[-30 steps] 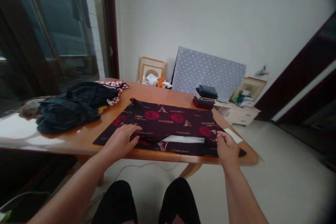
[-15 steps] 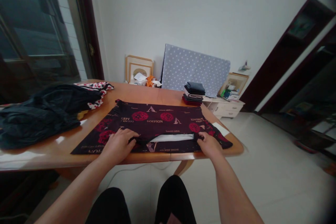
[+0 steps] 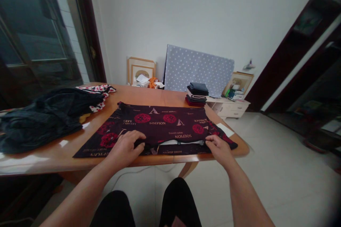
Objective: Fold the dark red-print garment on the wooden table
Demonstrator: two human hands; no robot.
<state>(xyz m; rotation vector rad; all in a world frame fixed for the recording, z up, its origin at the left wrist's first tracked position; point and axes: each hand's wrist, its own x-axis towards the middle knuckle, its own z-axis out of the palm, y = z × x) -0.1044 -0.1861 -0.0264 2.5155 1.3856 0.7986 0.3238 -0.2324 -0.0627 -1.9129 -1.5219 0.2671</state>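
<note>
A dark maroon top [image 3: 157, 122] with red roses and pale lettering lies spread flat on the table, its neckline towards me. Pale inner fabric shows through the narrow neck opening. At the left end of that opening, my left hand [image 3: 129, 145] is closed on the cloth, thumb against the fingers. My right hand [image 3: 217, 145] pinches the neckline's right end between thumb and fingers. Between the hands, the upper layer of the neckline partly covers the opening.
Dark clothes [image 3: 45, 113] lie heaped on the left of the wooden table [image 3: 149, 94]. A stack of folded clothes [image 3: 197, 94] stands at the far right edge. A white paper [image 3: 225, 129] lies beside the top. Behind are a dotted cloth [image 3: 197, 67] and a white cabinet [image 3: 236, 109].
Both hands have shifted slightly to the right along the neckline. The upper layer has come nearer to me, so less of the pale inner fabric shows.
</note>
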